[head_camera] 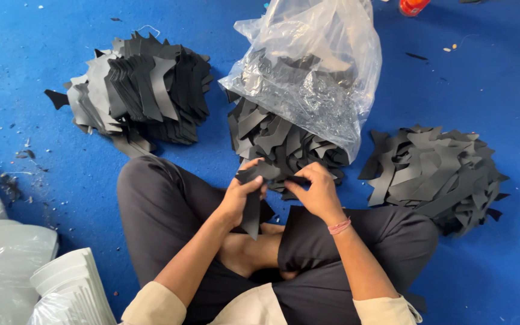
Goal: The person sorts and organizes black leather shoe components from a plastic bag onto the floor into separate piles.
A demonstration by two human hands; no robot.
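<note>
I sit cross-legged on a blue floor. My left hand (240, 194) grips a small stack of black cut pieces (253, 210) that hangs down over my lap. My right hand (316, 189) pinches the top edge of the same stack, a pink band on its wrist. Just beyond my hands lies a heap of black pieces (272, 138) spilling from a clear plastic bag (314, 66).
A tall pile of black pieces (139, 90) lies at the far left and a flatter pile (437, 174) at the right. White plastic-wrapped stacks (61, 289) sit at my lower left. Scraps dot the blue floor (489, 78).
</note>
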